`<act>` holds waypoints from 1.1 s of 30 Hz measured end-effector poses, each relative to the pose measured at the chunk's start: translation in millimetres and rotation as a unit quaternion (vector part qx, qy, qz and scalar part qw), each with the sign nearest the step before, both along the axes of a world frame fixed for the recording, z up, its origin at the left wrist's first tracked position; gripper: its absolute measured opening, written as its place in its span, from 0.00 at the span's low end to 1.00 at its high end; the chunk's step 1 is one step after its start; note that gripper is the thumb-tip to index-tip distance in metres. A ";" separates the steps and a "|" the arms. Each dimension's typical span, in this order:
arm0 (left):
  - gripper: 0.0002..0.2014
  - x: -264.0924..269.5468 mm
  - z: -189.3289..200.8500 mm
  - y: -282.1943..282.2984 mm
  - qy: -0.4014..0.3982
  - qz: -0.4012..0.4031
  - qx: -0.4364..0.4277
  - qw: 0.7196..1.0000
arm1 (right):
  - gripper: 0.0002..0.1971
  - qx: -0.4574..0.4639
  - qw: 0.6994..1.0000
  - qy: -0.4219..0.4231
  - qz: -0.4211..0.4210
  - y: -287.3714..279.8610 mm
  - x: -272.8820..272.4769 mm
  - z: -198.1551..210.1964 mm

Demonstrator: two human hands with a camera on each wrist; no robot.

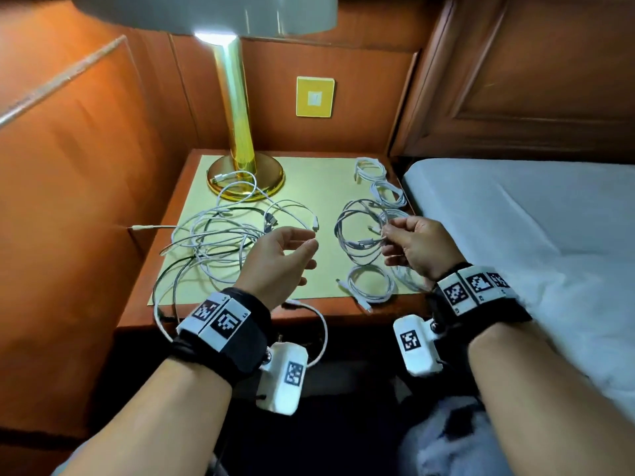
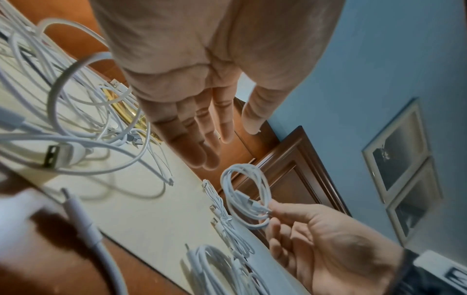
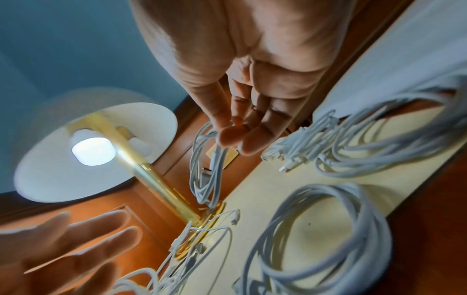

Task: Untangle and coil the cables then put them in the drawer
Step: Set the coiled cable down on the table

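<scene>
From the head camera, the right hand (image 1: 417,249) pinches a coiled white cable (image 1: 360,231) above the nightstand (image 1: 309,314); the left hand (image 1: 278,262) hovers relaxed, holding nothing, beside the tangled cables (image 1: 220,235).

At the left wrist, loose fingers (image 2: 202,123) stretch over the tangle.

At the right wrist, fingertips (image 3: 230,133) grip the dangling coil.

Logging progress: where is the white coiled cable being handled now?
Head view: the white coiled cable hangs pinched in the right hand above the nightstand's right half, just over the other coiled cables.
</scene>
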State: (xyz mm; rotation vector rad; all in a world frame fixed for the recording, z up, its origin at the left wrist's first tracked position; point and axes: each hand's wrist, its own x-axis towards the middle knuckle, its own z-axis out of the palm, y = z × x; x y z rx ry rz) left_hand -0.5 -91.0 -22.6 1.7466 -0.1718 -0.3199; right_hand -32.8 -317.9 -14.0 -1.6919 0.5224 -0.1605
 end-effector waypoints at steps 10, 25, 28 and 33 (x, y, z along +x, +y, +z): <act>0.05 10.8 -5.6 2.0 0.010 -0.004 0.026 1.000 | 0.07 -0.083 0.989 0.111 -0.053 -12.7 48.2 -44.3; 0.04 11.9 0.2 19.9 0.009 0.002 0.012 1.000 | 0.21 -0.241 0.951 0.192 -0.022 -9.6 55.4 -54.4; 0.04 10.4 0.6 25.1 0.001 0.004 0.018 1.000 | 0.18 -0.245 0.949 0.198 -0.015 -9.3 55.6 -53.0; 0.04 8.1 2.1 39.0 -0.018 0.012 0.030 0.999 | 0.16 -0.239 0.955 0.176 -0.021 -4.0 44.2 -35.7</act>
